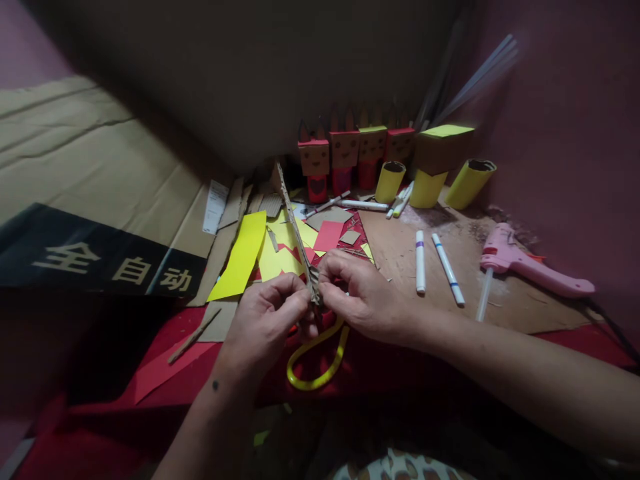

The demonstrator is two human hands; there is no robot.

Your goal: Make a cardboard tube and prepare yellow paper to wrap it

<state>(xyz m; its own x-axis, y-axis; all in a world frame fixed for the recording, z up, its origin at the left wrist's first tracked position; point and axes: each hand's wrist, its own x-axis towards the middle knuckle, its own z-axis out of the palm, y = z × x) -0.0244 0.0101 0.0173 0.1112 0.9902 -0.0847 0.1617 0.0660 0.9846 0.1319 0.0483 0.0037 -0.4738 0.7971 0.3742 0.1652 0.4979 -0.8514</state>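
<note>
Head view: left grip [267, 310] and right grip [363, 287] pinch cardboard [293, 223] near the table [377, 373] front edge, prob light, bendy, best held low.

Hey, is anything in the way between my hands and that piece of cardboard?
Nothing visible: your left hand and right hand both pinch the cardboard at its near end. The yellow loop shows below them, not between.

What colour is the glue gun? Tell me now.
The glue gun is pink, shown best in the head view.
</note>
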